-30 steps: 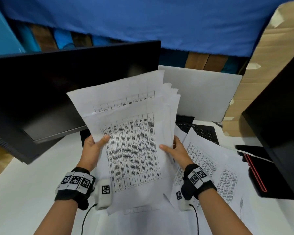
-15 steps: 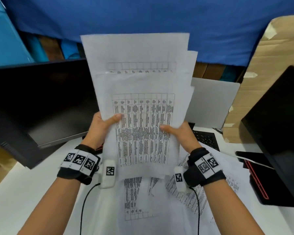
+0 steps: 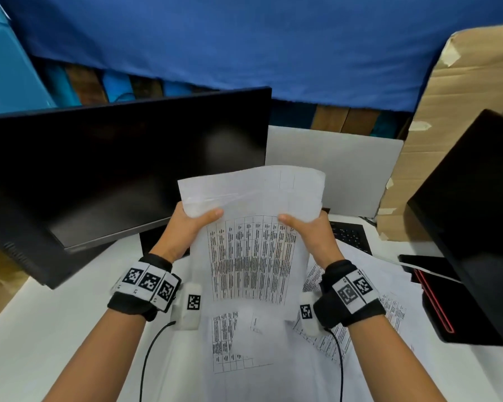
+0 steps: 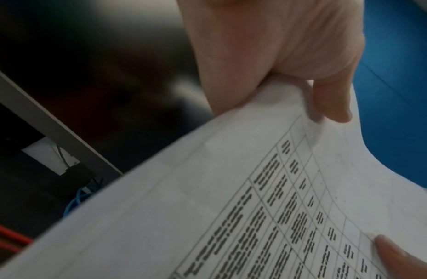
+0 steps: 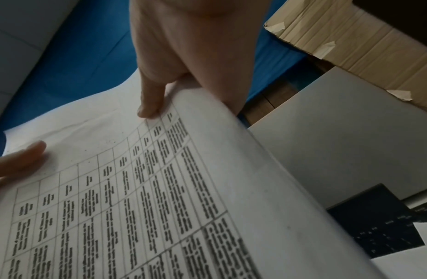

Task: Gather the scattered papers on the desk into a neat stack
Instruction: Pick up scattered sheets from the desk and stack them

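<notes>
While both hands hold a bundle of papers upright over the bench, the job looks to me about halfway through. The left hand pinches the bundle's left edge, thumb across the printed front and fingers curled behind; the right hand pinches the right edge the same way. From the left wrist view the left thumb presses on the top sheet, and from the right wrist view the right thumb does likewise. The bundle's lower edge stands on, or just above, the loose sheets beneath it; I cannot tell which. Its top flops forward and curls a little, so the sheets do not yet sit square.

Several printed pages lie spread flat on the bench, under the wrists and out toward the right, partly overlapping one another and reaching near a keyboard. One sheet lies directly below the bundle. So what is left, as I judge it, is to square the held papers, pick up those loose pages, and set everything down as one tidy pile. A dark monitor stands behind on the left.
</notes>
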`<control>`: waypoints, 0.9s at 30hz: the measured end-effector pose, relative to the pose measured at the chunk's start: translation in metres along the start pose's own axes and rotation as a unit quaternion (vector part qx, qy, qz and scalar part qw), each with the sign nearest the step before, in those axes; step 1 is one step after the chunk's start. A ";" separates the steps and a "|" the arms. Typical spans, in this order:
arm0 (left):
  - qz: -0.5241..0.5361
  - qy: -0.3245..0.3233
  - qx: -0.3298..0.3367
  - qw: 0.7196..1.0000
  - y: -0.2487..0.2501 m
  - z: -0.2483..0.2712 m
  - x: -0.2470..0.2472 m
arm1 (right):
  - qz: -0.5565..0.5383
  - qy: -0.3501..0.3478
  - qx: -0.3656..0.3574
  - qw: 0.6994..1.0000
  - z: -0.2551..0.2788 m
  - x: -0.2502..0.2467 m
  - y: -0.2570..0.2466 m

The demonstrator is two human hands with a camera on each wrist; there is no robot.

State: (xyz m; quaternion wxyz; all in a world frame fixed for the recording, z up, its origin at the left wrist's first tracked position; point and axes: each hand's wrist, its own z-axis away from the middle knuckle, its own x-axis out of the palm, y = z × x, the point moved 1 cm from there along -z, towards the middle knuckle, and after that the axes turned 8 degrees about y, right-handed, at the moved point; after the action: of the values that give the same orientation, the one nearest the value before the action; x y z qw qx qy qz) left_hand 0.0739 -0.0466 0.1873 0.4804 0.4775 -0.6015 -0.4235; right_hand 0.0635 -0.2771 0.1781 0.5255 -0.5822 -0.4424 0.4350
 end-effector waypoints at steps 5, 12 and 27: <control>-0.028 0.007 0.039 0.999 0.013 0.002 -0.001 | -0.021 -0.001 -0.043 0.999 0.004 0.000 -0.013; -0.042 -0.002 0.014 0.999 0.002 0.009 -0.006 | -0.028 0.000 -0.020 0.999 0.010 -0.001 -0.007; -0.063 0.167 0.050 0.983 0.017 0.007 0.009 | -0.041 0.066 -0.008 0.997 0.012 0.014 -0.029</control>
State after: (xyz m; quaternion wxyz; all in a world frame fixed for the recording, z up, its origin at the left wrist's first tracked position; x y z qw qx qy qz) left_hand 0.0635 -0.0519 0.2041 0.5219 0.6022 -0.5016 -0.3367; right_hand 0.0537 -0.2591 0.2054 0.5659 -0.5952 -0.4340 0.3703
